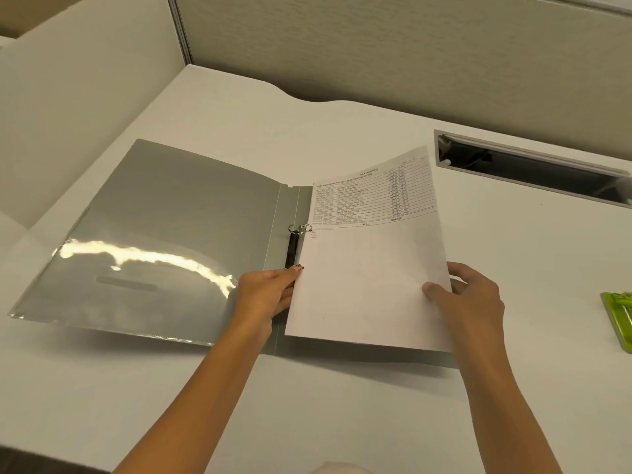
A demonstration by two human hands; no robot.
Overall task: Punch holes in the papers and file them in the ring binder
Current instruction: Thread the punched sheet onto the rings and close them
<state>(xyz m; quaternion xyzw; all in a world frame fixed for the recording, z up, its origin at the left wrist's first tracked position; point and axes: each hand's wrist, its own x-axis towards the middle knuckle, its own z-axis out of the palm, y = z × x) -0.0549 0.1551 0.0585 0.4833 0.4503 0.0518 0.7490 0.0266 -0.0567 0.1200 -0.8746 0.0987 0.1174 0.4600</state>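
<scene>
A grey ring binder (164, 234) lies open on the white desk, its left cover spread flat and shiny. Its metal ring mechanism (297, 241) runs along the spine, with the upper ring showing. A printed sheet of paper (369, 268) with a table at its top lies over the binder's right half. My left hand (270, 295) pinches the sheet's left edge beside the ring bar. My right hand (468, 302) grips the sheet's right edge, thumb on top.
A green object (619, 319) lies at the desk's right edge, cut off by the frame. A rectangular cable slot (533, 169) is sunk into the desk at the back right. Beige partition walls stand behind and to the left.
</scene>
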